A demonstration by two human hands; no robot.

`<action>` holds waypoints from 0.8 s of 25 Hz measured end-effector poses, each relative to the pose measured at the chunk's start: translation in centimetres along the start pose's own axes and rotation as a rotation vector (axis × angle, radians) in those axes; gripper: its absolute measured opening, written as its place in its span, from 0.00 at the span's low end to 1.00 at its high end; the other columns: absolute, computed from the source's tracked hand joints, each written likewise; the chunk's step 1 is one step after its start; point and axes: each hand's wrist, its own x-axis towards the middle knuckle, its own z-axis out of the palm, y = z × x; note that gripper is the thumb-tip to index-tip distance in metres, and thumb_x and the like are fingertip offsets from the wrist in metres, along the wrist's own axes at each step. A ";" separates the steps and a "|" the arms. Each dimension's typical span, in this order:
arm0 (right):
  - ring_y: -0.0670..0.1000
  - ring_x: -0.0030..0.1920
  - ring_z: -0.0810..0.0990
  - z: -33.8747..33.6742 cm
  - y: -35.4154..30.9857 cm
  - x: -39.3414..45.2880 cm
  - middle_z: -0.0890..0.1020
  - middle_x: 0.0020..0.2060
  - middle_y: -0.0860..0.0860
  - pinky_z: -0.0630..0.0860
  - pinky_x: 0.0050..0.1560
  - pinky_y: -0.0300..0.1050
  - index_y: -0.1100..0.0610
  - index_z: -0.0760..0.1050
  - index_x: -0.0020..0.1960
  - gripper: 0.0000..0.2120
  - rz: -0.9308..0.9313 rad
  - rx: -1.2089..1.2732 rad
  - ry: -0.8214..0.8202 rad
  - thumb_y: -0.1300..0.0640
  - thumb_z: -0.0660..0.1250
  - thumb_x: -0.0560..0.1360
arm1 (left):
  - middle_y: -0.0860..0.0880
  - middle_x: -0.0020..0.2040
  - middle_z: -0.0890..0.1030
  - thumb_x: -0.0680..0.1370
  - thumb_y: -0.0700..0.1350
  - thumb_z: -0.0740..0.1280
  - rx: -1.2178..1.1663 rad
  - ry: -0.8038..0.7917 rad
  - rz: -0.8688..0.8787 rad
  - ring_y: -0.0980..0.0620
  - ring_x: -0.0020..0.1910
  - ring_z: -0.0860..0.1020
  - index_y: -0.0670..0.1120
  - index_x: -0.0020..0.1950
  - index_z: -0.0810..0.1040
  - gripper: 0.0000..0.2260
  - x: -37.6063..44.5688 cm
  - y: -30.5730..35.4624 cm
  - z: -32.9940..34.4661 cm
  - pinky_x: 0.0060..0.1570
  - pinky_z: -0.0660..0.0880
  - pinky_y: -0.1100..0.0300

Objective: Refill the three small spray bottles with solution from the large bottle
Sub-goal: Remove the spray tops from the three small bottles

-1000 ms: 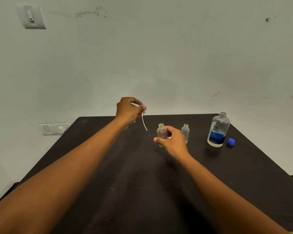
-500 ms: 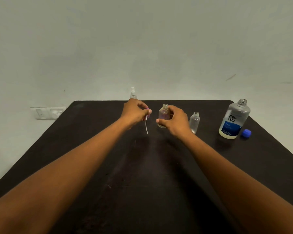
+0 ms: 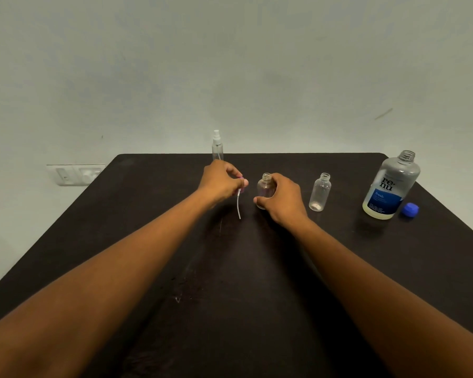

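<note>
Standing on a dark desk (image 3: 257, 296) against a pale wall: one open-necked small bottle (image 3: 264, 188), upright near the centre, with the right hand (image 3: 283, 199) curled round its side, thumb low at the base. Left hand (image 3: 221, 181), just beside it, has its grip pinched on a pink spray head (image 3: 241, 184), whose white dip tube (image 3: 238, 204) hangs down toward the desk. Second small bottle (image 3: 320, 192), uncapped, upright, to the right. Third, a slim spray bottle (image 3: 217, 145) with its sprayer on, at the far edge behind the left hand. Large bottle (image 3: 391, 186), uncapped, far right; blue cap (image 3: 410, 209) just beside its base. Wall socket (image 3: 75, 174) at left.
</note>
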 end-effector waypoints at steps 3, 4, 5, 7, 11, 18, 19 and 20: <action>0.49 0.52 0.80 0.2 0.1 0.0 0.82 0.54 0.49 0.75 0.53 0.41 0.54 0.77 0.62 0.23 -0.006 -0.006 0.008 0.56 0.80 0.70 | 0.46 0.42 0.87 0.75 0.42 0.78 0.019 -0.011 -0.003 0.56 0.37 0.85 0.43 0.50 0.84 0.07 0.1 -0.3 0.4 0.39 0.82 0.62; 0.49 0.53 0.80 0.3 0.2 0.0 0.82 0.55 0.49 0.75 0.53 0.41 0.54 0.76 0.63 0.24 -0.010 -0.008 0.006 0.56 0.80 0.70 | 0.46 0.43 0.87 0.75 0.42 0.77 0.033 -0.021 0.000 0.54 0.39 0.85 0.44 0.49 0.84 0.06 0.1 -0.3 0.6 0.43 0.83 0.60; 0.49 0.54 0.79 0.3 0.2 0.0 0.81 0.56 0.49 0.75 0.54 0.41 0.53 0.76 0.64 0.25 -0.013 -0.006 0.001 0.56 0.80 0.70 | 0.46 0.43 0.87 0.75 0.42 0.77 0.049 -0.031 0.004 0.53 0.41 0.85 0.44 0.49 0.84 0.05 0.1 -0.4 0.7 0.47 0.84 0.57; 0.49 0.57 0.79 0.3 0.2 -0.1 0.80 0.60 0.50 0.76 0.57 0.42 0.53 0.73 0.68 0.30 -0.014 -0.002 -0.011 0.56 0.81 0.70 | 0.47 0.43 0.86 0.74 0.43 0.78 0.076 -0.038 0.006 0.51 0.44 0.86 0.46 0.47 0.85 0.04 0.3 -0.5 0.8 0.52 0.84 0.51; 0.53 0.69 0.75 -0.3 -0.1 -0.3 0.74 0.70 0.52 0.74 0.68 0.48 0.55 0.64 0.77 0.43 -0.030 -0.012 -0.012 0.55 0.82 0.68 | 0.47 0.42 0.86 0.74 0.43 0.78 0.122 -0.044 -0.015 0.51 0.45 0.86 0.46 0.45 0.85 0.04 0.7 -0.2 0.7 0.53 0.84 0.49; 0.52 0.71 0.72 -0.9 -0.3 -0.5 0.72 0.72 0.51 0.73 0.69 0.49 0.55 0.60 0.80 0.48 -0.063 -0.038 -0.034 0.55 0.83 0.67 | 0.49 0.38 0.86 0.74 0.46 0.78 0.281 -0.060 -0.011 0.53 0.42 0.85 0.45 0.44 0.87 0.05 1.1 0.1 1.6 0.54 0.82 0.51; 0.53 0.71 0.72 -1.0 -0.3 -0.5 0.72 0.72 0.51 0.73 0.70 0.50 0.54 0.59 0.80 0.49 -0.063 -0.035 -0.036 0.55 0.83 0.67 | 0.49 0.38 0.86 0.74 0.47 0.78 0.300 -0.059 -0.009 0.53 0.43 0.85 0.44 0.44 0.87 0.06 1.1 0.2 1.6 0.54 0.83 0.51; 0.53 0.71 0.72 -1.1 -0.4 -0.5 0.72 0.72 0.51 0.73 0.70 0.50 0.54 0.59 0.80 0.49 -0.059 -0.031 -0.039 0.55 0.82 0.67 | 0.49 0.39 0.86 0.74 0.47 0.78 0.316 -0.057 -0.008 0.52 0.43 0.85 0.44 0.44 0.87 0.07 1.1 0.3 1.7 0.53 0.83 0.51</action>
